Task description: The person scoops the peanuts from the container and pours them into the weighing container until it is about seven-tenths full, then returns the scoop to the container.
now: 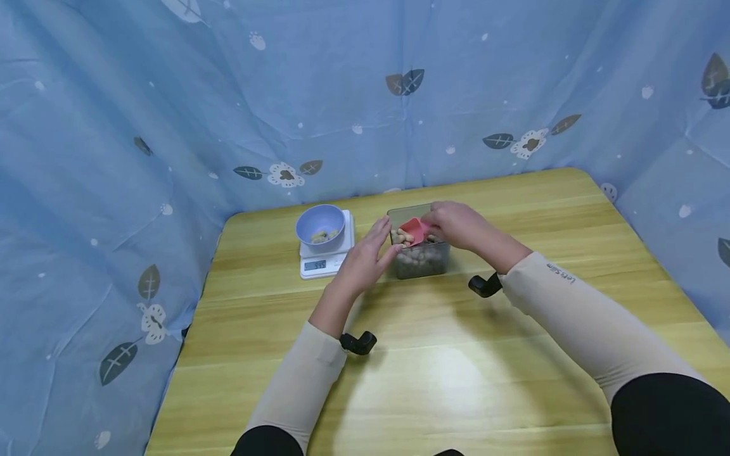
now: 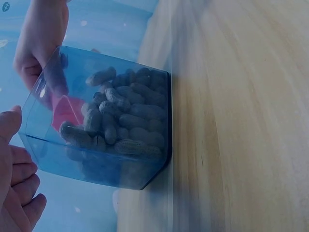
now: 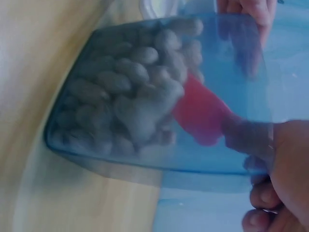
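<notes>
My right hand (image 1: 458, 227) pinches the handle of a pink scoop (image 1: 414, 231), which dips into a clear, dark-tinted container (image 1: 421, 266). Unshelled peanuts (image 2: 137, 111) fill the lower part of the container, and several lie at the scoop's mouth. Through the container wall, the right wrist view shows the scoop (image 3: 200, 111) against the pile, with the thumb along its handle. At the container's left side is my left hand (image 1: 366, 256), its fingers extended and loosely bent. Its thumb and fingertips are right at the rim in the left wrist view.
Left of the container, a white digital scale (image 1: 312, 269) bears a blue-purple bowl (image 1: 320, 215) with a few peanuts at its bottom. The wooden table (image 1: 433, 354) reaches back to a blue patterned curtain (image 1: 353, 95). A black wrist mount (image 1: 359, 343) sits under the left sleeve.
</notes>
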Demonstrator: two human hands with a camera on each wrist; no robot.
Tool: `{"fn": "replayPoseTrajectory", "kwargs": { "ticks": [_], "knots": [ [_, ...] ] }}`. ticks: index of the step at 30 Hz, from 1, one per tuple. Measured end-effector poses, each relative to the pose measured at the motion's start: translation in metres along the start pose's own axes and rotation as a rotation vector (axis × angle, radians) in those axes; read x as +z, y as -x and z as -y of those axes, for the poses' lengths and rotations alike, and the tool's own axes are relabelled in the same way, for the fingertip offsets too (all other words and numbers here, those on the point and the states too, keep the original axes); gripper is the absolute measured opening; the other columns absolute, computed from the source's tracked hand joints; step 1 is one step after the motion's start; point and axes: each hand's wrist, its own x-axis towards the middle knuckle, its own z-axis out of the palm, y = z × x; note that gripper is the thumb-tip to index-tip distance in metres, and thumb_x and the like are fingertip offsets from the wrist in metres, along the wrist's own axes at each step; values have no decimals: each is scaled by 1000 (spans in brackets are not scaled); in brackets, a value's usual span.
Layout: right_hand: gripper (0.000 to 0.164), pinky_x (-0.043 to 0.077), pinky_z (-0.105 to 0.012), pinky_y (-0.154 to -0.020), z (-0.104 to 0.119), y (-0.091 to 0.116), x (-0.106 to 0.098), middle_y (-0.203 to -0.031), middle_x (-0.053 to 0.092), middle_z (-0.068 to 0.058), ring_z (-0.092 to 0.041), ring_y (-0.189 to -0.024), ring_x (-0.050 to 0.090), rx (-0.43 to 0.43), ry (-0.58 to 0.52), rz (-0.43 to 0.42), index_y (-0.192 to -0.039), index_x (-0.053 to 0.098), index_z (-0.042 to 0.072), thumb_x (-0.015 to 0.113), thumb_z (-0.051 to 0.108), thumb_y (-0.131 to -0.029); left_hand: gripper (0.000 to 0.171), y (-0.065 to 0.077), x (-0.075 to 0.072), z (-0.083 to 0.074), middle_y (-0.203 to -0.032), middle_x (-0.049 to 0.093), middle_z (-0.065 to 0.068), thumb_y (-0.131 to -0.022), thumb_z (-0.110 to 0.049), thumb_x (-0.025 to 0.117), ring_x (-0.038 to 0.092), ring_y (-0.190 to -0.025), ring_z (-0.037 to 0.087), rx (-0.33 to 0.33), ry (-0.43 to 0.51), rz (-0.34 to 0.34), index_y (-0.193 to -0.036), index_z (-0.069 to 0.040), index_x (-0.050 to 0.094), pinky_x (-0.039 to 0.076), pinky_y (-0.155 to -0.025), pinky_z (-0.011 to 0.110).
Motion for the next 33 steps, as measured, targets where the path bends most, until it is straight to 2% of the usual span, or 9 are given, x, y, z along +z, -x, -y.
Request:
{"fn": "replayPoseTrajectory", "kwargs": {
  "ticks": [6,11,14,18,22,26,29,33],
  "knots": [
    [9,43,-36,-68,-7,0,-9,-86,63,-6,-21,-76,52,68,-71,54,-94,73,13,65,17,-96,69,0,1,0,-166,10,-7,-102,-57,38,14,-152,14,5,16,-2,-159,-24,17,25,-122,43],
    [26,43,-38,-68,-12,2,-12,-88,63,-10,-23,-75,51,145,-131,39,-119,72,8,64,19,-97,71,0,1,-1,-166,9,-9,-100,-62,34,14,-152,15,-3,17,-1,-159,-25,16,25,-121,44],
    [31,42,-39,-68,-13,3,-11,-90,62,-11,-24,-75,50,162,-142,31,-125,68,6,64,19,-97,73,0,1,-1,-166,8,-9,-99,-64,32,16,-151,17,-6,20,-1,-159,-24,17,26,-121,45],
    [30,42,-37,-66,-7,3,-9,-88,59,-10,-24,-73,49,171,-118,18,-124,69,7,64,19,-97,74,0,0,0,-166,8,-10,-99,-63,33,17,-151,18,-6,24,-3,-159,-22,17,26,-121,45],
    [27,44,-36,-62,3,2,-8,-88,58,-10,-23,-72,50,150,-32,-5,-119,71,8,65,21,-96,74,0,-1,0,-165,8,-11,-99,-63,33,16,-151,16,-6,25,-8,-159,-22,18,25,-121,45],
    [14,45,-35,-59,13,2,-11,-86,59,-8,-21,-72,53,172,53,0,-100,74,9,67,20,-95,72,0,1,-1,-165,7,-12,-99,-63,34,16,-152,16,-6,34,-6,-159,-25,17,25,-121,45],
    [12,47,-36,-60,16,2,-13,-86,61,-9,-22,-74,55,172,74,17,-89,73,10,66,17,-95,71,0,2,-1,-165,7,-12,-100,-62,35,17,-151,16,-6,34,-9,-159,-27,15,26,-121,45],
    [11,48,-37,-62,14,0,-10,-84,61,-10,-22,-72,56,128,69,6,-92,73,8,65,16,-95,71,1,3,-1,-165,7,-13,-100,-62,34,17,-151,16,-9,23,-15,-159,-27,16,26,-121,45]
  ]
}}
